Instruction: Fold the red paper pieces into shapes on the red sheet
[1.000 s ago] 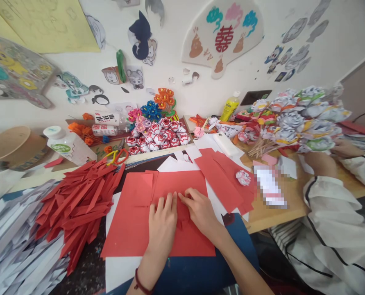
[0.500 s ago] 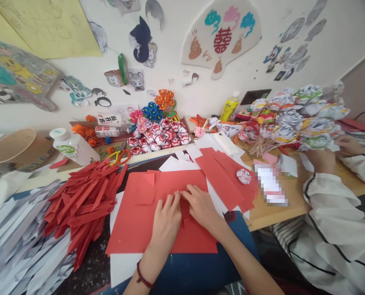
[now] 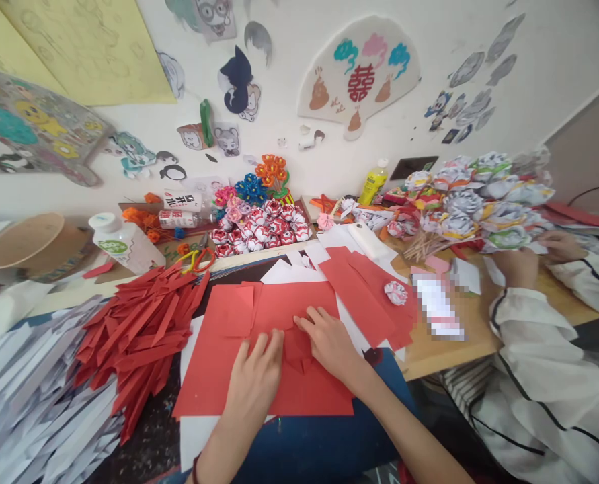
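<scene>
White wall [image 3: 286,74] behind. Red fold [image 3: 296,347] likely light, crisp, easily creased; best held by edges. Left hand [image 3: 255,376], right hand [image 3: 331,343] half-curled at it; grip unclear.

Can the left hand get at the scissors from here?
Probably yes: the scissors lie largely uncovered at the far edge of the red strips, though the left hand would have to leave the red paper.

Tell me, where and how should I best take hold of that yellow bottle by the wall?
The yellow bottle is probably best held around its upper body, below the white cap, from the front: it rises above the paper pieces crowding its base, and the wall is behind.
</scene>
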A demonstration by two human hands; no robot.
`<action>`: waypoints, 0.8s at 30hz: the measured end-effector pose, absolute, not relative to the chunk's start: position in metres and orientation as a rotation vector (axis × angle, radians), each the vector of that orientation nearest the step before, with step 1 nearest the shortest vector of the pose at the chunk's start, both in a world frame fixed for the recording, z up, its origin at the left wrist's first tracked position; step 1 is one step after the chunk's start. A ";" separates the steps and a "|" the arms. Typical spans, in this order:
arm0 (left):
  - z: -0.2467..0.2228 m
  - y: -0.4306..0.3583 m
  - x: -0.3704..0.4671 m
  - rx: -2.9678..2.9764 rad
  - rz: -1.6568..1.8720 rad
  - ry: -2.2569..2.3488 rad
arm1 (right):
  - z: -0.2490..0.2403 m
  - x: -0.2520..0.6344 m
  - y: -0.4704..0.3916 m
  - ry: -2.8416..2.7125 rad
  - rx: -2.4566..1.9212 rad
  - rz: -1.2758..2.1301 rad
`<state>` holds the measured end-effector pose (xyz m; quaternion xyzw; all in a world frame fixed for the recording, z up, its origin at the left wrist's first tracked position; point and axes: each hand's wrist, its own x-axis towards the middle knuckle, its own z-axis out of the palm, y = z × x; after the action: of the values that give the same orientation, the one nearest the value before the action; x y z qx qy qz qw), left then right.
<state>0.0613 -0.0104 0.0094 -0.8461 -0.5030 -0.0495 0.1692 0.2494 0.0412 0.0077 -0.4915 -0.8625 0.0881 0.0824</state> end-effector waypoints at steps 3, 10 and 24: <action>0.017 -0.003 0.064 -2.385 -0.189 -1.558 | 0.007 0.252 0.040 -2.589 -1.465 0.239; 0.003 0.009 0.081 -2.444 -0.144 -1.613 | 0.010 0.257 0.037 -2.602 -1.465 0.200; 0.010 0.025 0.081 -2.367 -0.646 -2.171 | 0.016 0.263 0.028 -2.532 -1.488 0.246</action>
<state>0.0809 0.0254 0.0101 -0.7209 -0.6612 -0.1967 -0.0671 0.2628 0.0278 0.0157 -0.5024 -0.8551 0.0831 0.0972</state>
